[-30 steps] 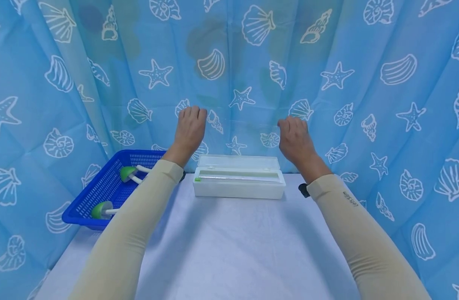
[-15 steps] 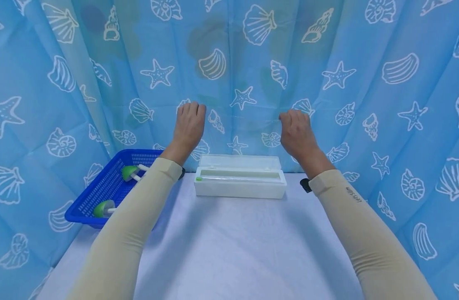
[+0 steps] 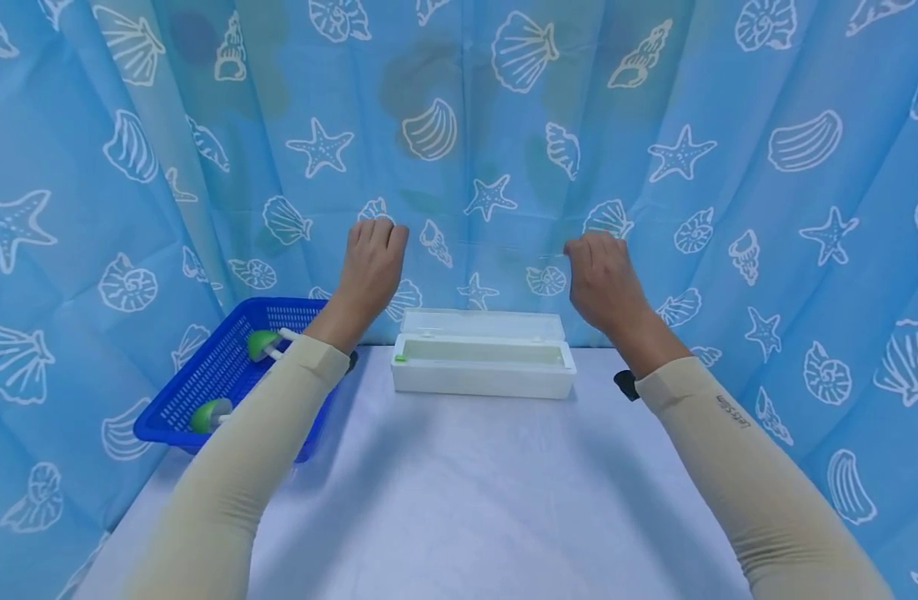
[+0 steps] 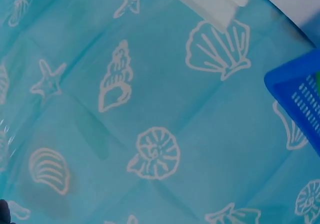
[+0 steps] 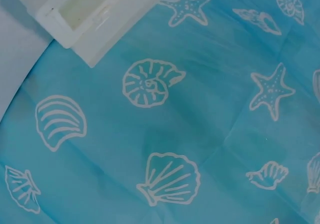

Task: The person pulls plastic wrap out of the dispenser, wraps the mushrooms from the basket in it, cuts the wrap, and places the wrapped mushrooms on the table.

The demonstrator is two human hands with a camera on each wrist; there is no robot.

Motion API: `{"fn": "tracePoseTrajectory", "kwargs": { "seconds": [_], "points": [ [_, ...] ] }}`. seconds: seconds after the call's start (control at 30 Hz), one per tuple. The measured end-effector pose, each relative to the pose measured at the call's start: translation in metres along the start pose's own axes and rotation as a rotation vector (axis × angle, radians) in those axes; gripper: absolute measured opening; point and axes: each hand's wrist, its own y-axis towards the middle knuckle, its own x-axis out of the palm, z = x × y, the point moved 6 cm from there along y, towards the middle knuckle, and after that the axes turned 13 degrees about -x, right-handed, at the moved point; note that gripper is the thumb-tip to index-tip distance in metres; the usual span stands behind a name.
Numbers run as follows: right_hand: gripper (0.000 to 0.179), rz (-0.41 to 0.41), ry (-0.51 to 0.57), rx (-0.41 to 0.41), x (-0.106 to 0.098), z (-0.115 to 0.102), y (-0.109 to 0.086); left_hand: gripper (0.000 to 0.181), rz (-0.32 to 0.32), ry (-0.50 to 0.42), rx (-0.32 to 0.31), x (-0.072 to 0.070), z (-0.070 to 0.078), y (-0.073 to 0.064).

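Note:
In the head view my left hand point(image 3: 372, 265) and my right hand point(image 3: 604, 275) are raised at about the same height, backs of the hands toward me and fingers curled down. Between them stretches a nearly invisible sheet of cling film point(image 3: 532, 252), its upper edge showing as a faint bright line; each hand pinches one end. Behind and below the hands, a long white cling film dispenser box point(image 3: 484, 381) sits at the table's far edge, its clear lid point(image 3: 483, 322) raised. At its left end is a small green cutter tab point(image 3: 401, 357). A dark fingertip point(image 4: 4, 213) shows in the left wrist view.
A blue plastic basket point(image 3: 162, 429) stands on the table's left, partly behind my left forearm. Inside lie green-domed things point(image 3: 202, 417) with white stems. A blue shell-patterned curtain point(image 3: 459, 125) hangs behind the white table point(image 3: 496, 500).
The shiny strip that lay along the box's front opening is gone from there. Both hands have dropped a little, with the right one shifting slightly right and the left slightly left.

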Motion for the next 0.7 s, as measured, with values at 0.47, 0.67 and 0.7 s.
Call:
{"fn": "tracePoseTrajectory", "kwargs": {
  "seconds": [0.47,0.67,0.7],
  "points": [
    [0.013,0.032,0.144,-0.200,-0.048,-0.053,-0.035,0.009,0.033,-0.024,0.226,-0.057,0.030,-0.080],
    [0.010,0.007,0.225,-0.207,-0.055,-0.080,-0.059,0.015,-0.094,-0.057,0.240,-0.067,0.043,-0.121],
    [0.011,0.006,0.242,-0.211,-0.056,-0.085,-0.063,0.017,-0.118,-0.058,0.244,-0.068,0.044,-0.128]
  ]
}}
